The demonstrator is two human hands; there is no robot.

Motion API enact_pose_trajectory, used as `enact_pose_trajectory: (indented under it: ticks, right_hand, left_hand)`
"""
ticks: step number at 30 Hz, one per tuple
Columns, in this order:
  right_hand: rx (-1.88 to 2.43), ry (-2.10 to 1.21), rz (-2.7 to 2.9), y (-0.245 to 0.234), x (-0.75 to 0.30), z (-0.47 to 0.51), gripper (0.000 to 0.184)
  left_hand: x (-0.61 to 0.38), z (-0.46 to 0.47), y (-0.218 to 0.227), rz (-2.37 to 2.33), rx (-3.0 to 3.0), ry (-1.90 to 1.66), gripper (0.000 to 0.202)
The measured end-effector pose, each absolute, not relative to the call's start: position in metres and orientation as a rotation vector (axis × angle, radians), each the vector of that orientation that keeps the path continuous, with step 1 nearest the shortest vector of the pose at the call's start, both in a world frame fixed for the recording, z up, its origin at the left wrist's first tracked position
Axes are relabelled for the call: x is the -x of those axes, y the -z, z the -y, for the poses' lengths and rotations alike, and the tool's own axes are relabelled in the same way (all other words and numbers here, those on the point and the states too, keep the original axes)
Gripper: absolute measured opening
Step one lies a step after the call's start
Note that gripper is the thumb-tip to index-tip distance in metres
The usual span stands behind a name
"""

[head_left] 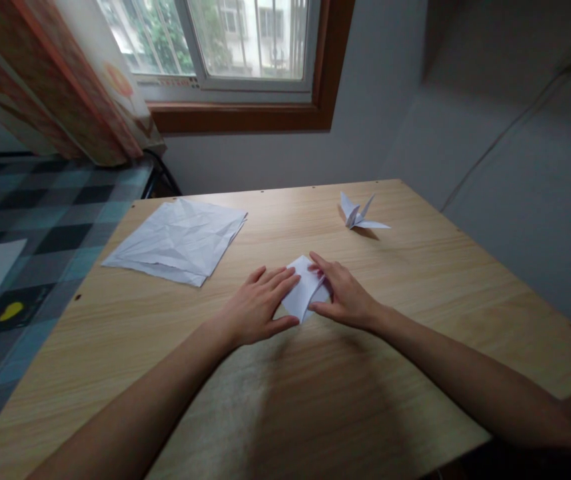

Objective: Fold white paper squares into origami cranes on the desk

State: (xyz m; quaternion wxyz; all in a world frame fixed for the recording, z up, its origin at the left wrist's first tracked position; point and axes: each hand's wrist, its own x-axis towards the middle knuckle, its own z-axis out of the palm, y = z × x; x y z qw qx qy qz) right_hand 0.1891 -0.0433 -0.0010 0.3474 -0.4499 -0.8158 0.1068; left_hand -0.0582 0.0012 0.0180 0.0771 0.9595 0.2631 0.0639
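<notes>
Table and window: a pale wooden table [445, 280] lay under me, the window [250, 40] beyond it towards eleven o'clock, taking the folded paper as the clock's centre.
Folded paper: the small white folded paper [296, 297] sat flat on the wood between my hands, its flap [310, 285] standing a little proud towards three o'clock.
Left hand: at nine o'clock my left hand [258, 307] lay spread, fingertips resting on the paper's edge, grasping nothing.
Right hand: at three o'clock my right hand [348, 293] curled its fingers and thumb about the flap side; whether they pinched it, I couldn't tell.
Slip risk: had my left fingertips pressed too lightly, the piece could have swivelled and the crease run crooked.
Tear risk: a hard tug on the flap might have ripped so thin a layer.
Crumpled sheets: the paper sheets [180, 233] at ten o'clock could have slid, had my left arm swung wide.
Paper crane: at one o'clock, the paper crane [352, 217] risked toppling from a careless right knuckle.
</notes>
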Motion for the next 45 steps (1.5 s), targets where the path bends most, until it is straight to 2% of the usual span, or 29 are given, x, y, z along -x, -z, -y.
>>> enact_pose_trajectory:
  ticks: [1,4,6,9,10,14,19,25,31,38,45]
  right_hand:
    - [1.144,-0.301,2.132,0.0,-0.19,0.043,0.084]
    - [1.032,-0.298,2.268,-0.001,-0.196,0.043,0.043]
    - [0.964,-0.238,2.361,0.0,-0.202,0.044,0.033]
    - [0.943,-0.185,2.425,-0.001,-0.209,0.045,0.043]
    - [0.951,-0.181,2.435,-0.002,-0.21,0.045,0.044]
    - [1.005,-0.189,2.435,-0.007,-0.209,0.046,0.052]
    - [1.09,-0.218,2.477,-0.01,-0.204,0.05,0.054]
    - [1.04,-0.278,2.503,-0.008,-0.205,0.051,0.039]
    - [0.955,-0.318,2.476,-0.005,-0.207,0.046,0.056]
    - [0.923,-0.336,2.414,-0.001,-0.21,0.041,0.064]
    - [0.866,-0.105,2.502,-0.005,-0.207,0.046,0.034]
  left_hand:
    - [0.058,-0.001,-0.018,-0.795,-2.873,-0.209,0.075]
    - [0.058,-0.002,-0.016,-0.82,-2.834,-0.292,0.087]
    - [0.059,-0.003,-0.015,-0.846,-2.781,-0.367,0.099]
    - [0.061,-0.005,-0.016,-0.859,-2.71,-0.505,0.107]
    - [0.061,-0.005,-0.017,-0.845,-2.698,-0.54,0.101]
    - [0.061,-0.006,-0.02,-0.746,-2.73,-0.519,0.049]
    - [0.058,-0.005,-0.02,-0.715,-2.828,-0.51,0.028]
    - [0.056,-0.003,-0.021,-0.699,-2.964,-0.51,0.037]
    - [0.055,-0.002,-0.021,-0.676,-3.037,-0.527,0.038]
    - [0.057,-0.005,-0.021,-0.683,-2.999,-0.553,0.036]
    - [0.057,-0.004,-0.022,-0.637,-3.038,-0.559,0.038]
